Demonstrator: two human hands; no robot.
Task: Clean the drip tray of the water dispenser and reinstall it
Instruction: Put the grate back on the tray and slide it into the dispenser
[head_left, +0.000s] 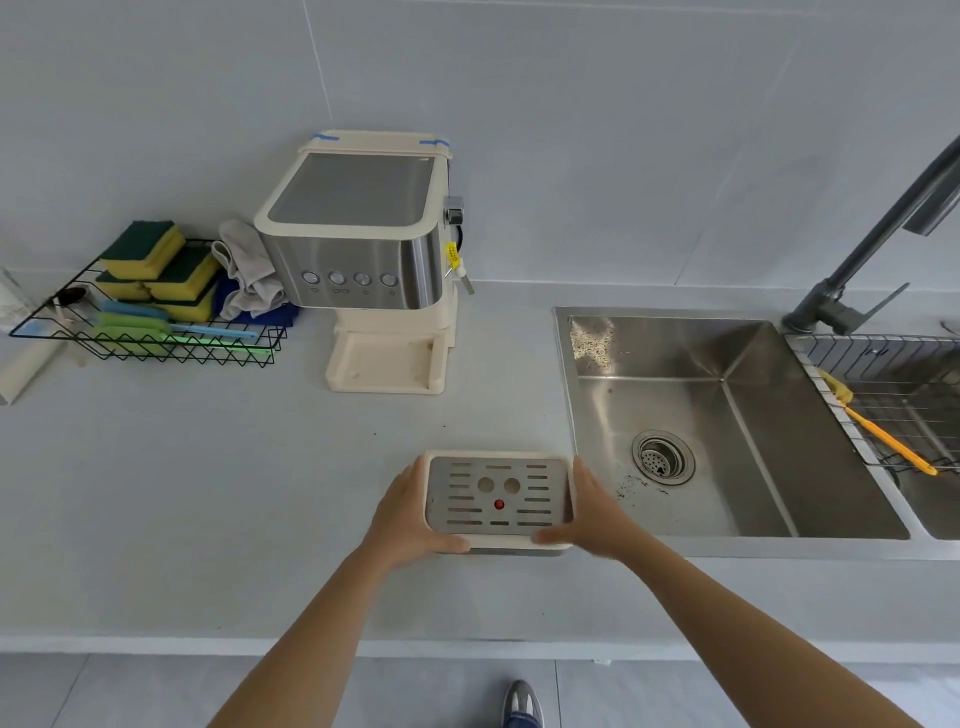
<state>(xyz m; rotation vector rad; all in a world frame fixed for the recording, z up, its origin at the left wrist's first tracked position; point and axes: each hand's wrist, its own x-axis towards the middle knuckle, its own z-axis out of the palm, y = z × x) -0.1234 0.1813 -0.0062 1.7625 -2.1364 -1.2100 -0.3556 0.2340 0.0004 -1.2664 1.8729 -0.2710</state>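
A grey tabletop (208, 467) is backed by pale tiles. The drip tray (498, 499), long axis left to right, is grasped at its ends by the left hand (410, 514) and right hand (597, 514).

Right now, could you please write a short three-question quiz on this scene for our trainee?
1. True or false: the drip tray is seated in the base of the water dispenser.
2. What lies directly to the right of the tray? A) a wire rack B) the sink C) a stack of sponges
3. How many round buttons are on the front of the dispenser?

Key:
1. False. The left hand and right hand grip it, well in front of the dispenser.
2. B
3. Four
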